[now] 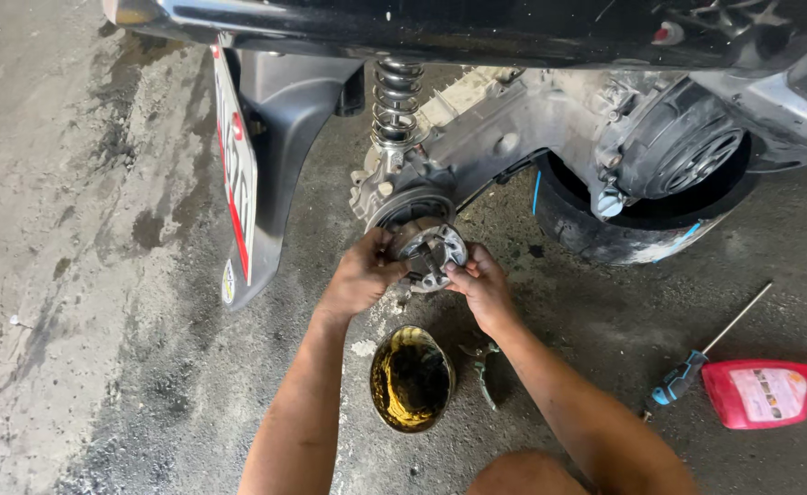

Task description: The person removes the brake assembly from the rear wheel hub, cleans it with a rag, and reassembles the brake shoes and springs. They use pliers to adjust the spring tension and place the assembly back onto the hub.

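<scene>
Head view looks down on a scooter's rear hub, where a round metal brake or clutch assembly (429,249) is gripped from both sides. The left hand (359,273) is closed on the assembly's left edge, and the right hand (479,280) is closed on its right edge, fingers pressed near a dark part at its centre. The assembly is held against the hub, just below the coil shock spring (396,101); whether it is fully seated cannot be told. As a judgement, the work appears to be mid-way: the rear wheel (605,220) is already off and lies beyond the right hand. Just below the hands an open can (411,378) of dark oily liquid stands, with pliers (482,367) beside it. Well right of the right hand a screwdriver (697,362) and a red bottle (766,392) lie untouched on the floor.
</scene>
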`<move>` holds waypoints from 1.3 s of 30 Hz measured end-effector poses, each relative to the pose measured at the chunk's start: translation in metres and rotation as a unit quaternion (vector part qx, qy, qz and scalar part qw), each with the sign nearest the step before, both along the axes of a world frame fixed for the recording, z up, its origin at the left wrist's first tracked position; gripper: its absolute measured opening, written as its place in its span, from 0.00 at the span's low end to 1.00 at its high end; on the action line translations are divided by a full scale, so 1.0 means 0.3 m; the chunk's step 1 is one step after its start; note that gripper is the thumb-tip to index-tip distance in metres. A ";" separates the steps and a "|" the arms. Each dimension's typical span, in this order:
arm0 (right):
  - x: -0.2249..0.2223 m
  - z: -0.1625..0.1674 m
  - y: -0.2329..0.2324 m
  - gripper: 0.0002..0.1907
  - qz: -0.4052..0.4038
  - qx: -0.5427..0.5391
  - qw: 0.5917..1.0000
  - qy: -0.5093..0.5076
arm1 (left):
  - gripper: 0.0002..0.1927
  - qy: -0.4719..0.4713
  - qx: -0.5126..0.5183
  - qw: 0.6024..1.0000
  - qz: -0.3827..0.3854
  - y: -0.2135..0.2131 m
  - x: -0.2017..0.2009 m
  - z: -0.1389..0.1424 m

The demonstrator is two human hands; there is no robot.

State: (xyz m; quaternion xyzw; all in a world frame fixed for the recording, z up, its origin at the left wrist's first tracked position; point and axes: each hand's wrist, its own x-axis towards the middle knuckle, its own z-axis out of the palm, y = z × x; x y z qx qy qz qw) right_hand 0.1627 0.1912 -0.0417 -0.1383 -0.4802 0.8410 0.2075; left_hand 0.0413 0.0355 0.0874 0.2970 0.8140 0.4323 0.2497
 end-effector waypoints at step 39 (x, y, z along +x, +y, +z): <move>-0.068 0.069 -0.043 0.14 -0.129 0.119 0.984 -0.018 | 0.18 0.381 -0.148 0.912 0.042 0.113 0.079 0.054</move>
